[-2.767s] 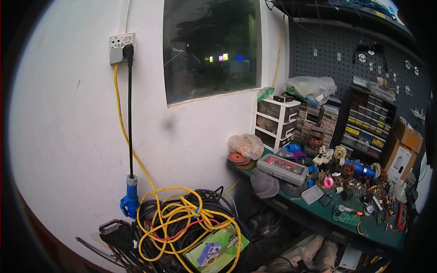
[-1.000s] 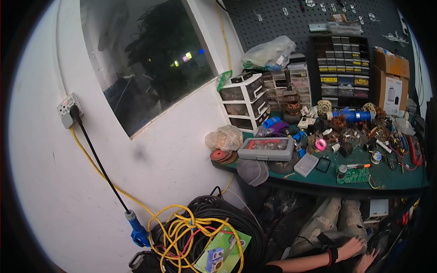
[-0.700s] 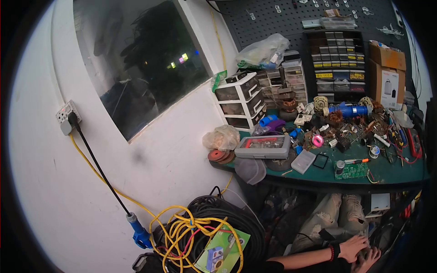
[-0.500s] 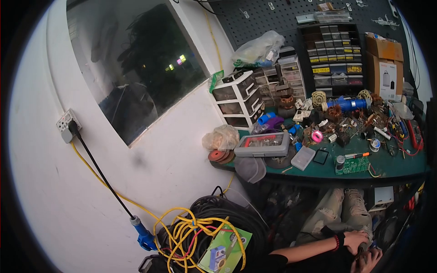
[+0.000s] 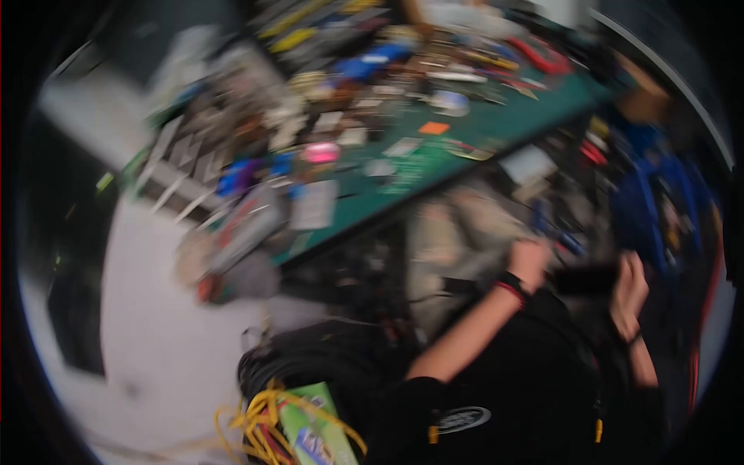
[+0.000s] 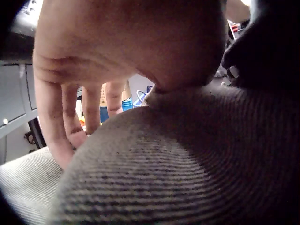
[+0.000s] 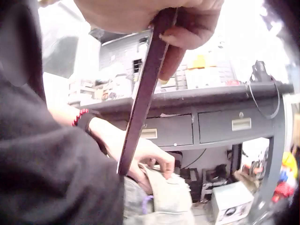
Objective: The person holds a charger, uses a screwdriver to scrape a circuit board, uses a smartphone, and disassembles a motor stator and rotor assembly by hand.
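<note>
My right hand (image 5: 629, 291) grips a phone (image 5: 585, 279), which shows as a blurred black rectangle in the head view. In the right wrist view the phone (image 7: 145, 89) is seen along its thin dark edge, with fingers of the right hand (image 7: 192, 30) bent round its upper end. To its left, my left hand (image 5: 531, 262) rests on the person's ripped, pale trouser leg (image 5: 434, 244). The left wrist view shows this left hand (image 6: 122, 47) draped over the ribbed-looking cloth (image 6: 136, 164), its fingers hanging down the far side. It holds nothing.
A green-topped workbench (image 5: 480, 128) heaped with parts and tools stands ahead, with drawers (image 7: 173, 131) beneath. Under it sits a pale metal box (image 7: 232, 201). Coiled yellow cable (image 5: 267, 418) and a green box (image 5: 310, 418) lie low on the left. Blue objects (image 5: 666, 201) stand at right.
The head view has swung right and down, blurring the scene. My hands, earlier close together at the lap, are now apart, and the phone shows in the right hand.
</note>
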`<state>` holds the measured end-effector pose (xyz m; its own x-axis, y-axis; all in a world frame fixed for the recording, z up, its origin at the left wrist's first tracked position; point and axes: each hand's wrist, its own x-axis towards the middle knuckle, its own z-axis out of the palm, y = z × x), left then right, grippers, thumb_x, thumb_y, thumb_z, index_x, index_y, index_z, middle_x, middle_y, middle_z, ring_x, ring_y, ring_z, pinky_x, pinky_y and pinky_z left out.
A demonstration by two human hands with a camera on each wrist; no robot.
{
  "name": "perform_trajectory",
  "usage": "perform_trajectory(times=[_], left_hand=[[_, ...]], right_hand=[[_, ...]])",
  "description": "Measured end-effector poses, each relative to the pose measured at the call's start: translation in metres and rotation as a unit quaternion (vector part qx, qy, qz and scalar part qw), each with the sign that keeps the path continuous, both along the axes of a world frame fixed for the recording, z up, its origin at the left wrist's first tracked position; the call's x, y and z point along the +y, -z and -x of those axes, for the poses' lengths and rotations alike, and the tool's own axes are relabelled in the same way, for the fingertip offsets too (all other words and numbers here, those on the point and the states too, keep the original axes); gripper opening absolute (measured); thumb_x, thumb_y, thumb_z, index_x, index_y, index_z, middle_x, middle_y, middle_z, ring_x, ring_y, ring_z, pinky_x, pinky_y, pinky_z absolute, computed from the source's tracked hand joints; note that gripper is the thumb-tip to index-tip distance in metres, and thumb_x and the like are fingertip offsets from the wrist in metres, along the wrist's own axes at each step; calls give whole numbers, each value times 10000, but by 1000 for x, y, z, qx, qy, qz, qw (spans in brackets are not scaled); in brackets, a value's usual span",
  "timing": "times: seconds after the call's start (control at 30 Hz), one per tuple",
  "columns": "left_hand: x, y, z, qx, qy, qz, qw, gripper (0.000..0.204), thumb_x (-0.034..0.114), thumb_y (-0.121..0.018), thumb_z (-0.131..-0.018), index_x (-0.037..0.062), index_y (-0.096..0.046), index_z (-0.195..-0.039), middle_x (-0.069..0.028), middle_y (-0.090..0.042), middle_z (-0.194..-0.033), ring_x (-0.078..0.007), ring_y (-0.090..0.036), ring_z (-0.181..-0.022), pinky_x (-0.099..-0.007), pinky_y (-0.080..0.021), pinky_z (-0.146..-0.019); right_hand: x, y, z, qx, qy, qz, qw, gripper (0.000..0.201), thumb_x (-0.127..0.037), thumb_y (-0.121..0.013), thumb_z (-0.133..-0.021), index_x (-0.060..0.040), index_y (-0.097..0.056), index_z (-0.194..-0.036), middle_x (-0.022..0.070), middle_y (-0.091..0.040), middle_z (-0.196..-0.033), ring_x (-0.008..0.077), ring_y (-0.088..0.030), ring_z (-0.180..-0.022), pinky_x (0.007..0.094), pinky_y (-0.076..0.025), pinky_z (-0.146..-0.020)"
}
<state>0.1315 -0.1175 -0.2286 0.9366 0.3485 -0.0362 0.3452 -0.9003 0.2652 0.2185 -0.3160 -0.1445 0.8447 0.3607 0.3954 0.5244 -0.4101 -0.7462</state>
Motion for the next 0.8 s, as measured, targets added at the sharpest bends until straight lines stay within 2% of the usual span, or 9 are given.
perform_trajectory(times=[0.1,0.2,0.4,0.53,0.6,0.63,0.67,0.73,0.8], left_hand=[[-7,22,-12,-22,19,-62,998,417,243,-760,-670,61,-641,-1025,-116,-654,-964,-317,-650,-952,-393,-541,-737],[-6,28,-21,130,45,-98,986,606,432,-789,-698,128,-521,-1149,-84,-604,-1076,-273,-621,-990,-347,-536,-756],[-5,35,-14,42,34,-86,995,604,436,-780,-715,129,-511,-1159,-70,-599,-1048,-258,-624,-977,-350,-531,-723],[-5,35,-13,22,37,-96,994,590,401,-800,-700,128,-522,-1143,-75,-600,-1037,-261,-622,-980,-340,-538,-738],[-3,49,-15,17,42,-64,997,558,378,-793,-711,127,-529,-1134,-85,-602,-1047,-268,-620,-983,-350,-543,-759],[-4,122,-27,-38,3,-63,997,530,343,-781,-724,117,-530,-1132,-98,-601,-1060,-276,-619,-984,-359,-546,-768],[0,70,-15,-34,27,65,997,506,328,-759,-741,102,-527,-1129,-102,-597,-1056,-279,-618,-982,-362,-547,-758],[-2,55,-16,17,45,-18,999,493,331,-741,-755,89,-524,-1125,-103,-592,-1048,-283,-618,-979,-366,-548,-748],[2,125,-21,-77,3,75,994,408,300,-681,-799,80,-531,-1108,-108,-589,-1036,-288,-617,-979,-369,-550,-740]], right_hand=[[-4,16,-33,180,-10,-141,973,297,-300,-536,-1011,-56,-592,-851,-45,-465,-772,45,-382,-727,217,-328,-635],[5,3,-27,471,-108,-267,834,304,-293,-573,-982,-2,-590,-1067,43,-633,-899,103,-632,-670,252,-513,-439],[21,-26,-2,653,-332,-314,604,658,44,-643,-840,-2,-343,-1424,137,-597,-1230,223,-665,-1035,384,-572,-888],[26,-30,0,605,-363,-292,646,758,-5,-678,-814,-46,-289,-1464,201,-534,-1314,335,-642,-1075,446,-562,-903],[30,-57,6,663,-392,-351,532,676,-32,-600,-895,-55,-262,-1479,206,-479,-1376,371,-552,-1202,522,-479,-1001],[28,-36,1,696,-350,-395,486,592,-281,-510,-979,-59,-281,-1477,238,-439,-1411,459,-507,-1225,611,-429,-1007],[35,-54,8,684,-347,-376,520,727,-563,-391,-961,-71,-291,-1486,254,-366,-1465,455,-551,-1163,640,-415,-994],[36,-50,6,712,-334,-394,475,767,-646,-289,-953,-71,-370,-1454,245,-449,-1409,440,-569,-1134,599,-458,-952],[34,-47,5,703,-340,-369,504,710,-621,-263,-977,-97,-415,-1430,209,-552,-1310,412,-603,-1085,562,-483,-927]])
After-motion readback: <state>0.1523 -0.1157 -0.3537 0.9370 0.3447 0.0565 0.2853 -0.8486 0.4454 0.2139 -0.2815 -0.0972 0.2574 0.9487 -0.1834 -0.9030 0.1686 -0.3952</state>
